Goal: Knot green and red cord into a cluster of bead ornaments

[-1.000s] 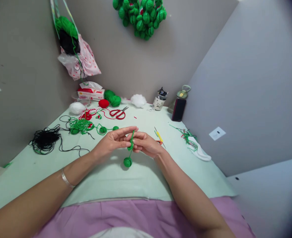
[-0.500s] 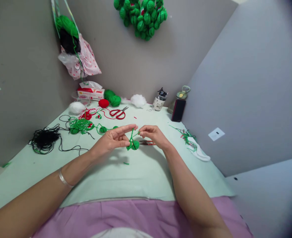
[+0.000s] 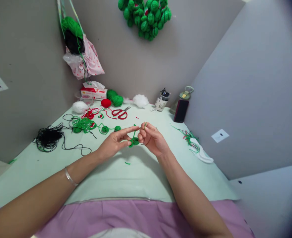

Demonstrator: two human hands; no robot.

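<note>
My left hand (image 3: 115, 142) is closed, thumb and fingers pinching a small green crocheted piece (image 3: 135, 141) with a rounded ball-like part. Its index finger is stretched out toward my right hand. From the piece a green strand (image 3: 134, 132) rises to that finger. My right hand (image 3: 153, 137) is closed close beside it, thumb and index finger pinching the end of a thin green yarn (image 3: 145, 125), whose tip sticks up above the fingers. Whether a needle or hook is in the pinch cannot be made out. Both hands are above the table (image 3: 106, 185).
Red-handled scissors (image 3: 120, 113), a red yarn ball (image 3: 106, 103) and white stuffing (image 3: 140, 101) lie at the back. Black yarn (image 3: 48, 137) and green yarn (image 3: 82, 125) are on the left. At right are a phone (image 3: 181, 111) and yarn scraps (image 3: 189, 137). A green snippet (image 3: 127, 163) lies in front.
My right hand has turned and its fingers have curled in more, and it now covers most of the orange-handled snips behind it. The view has shifted slightly.
</note>
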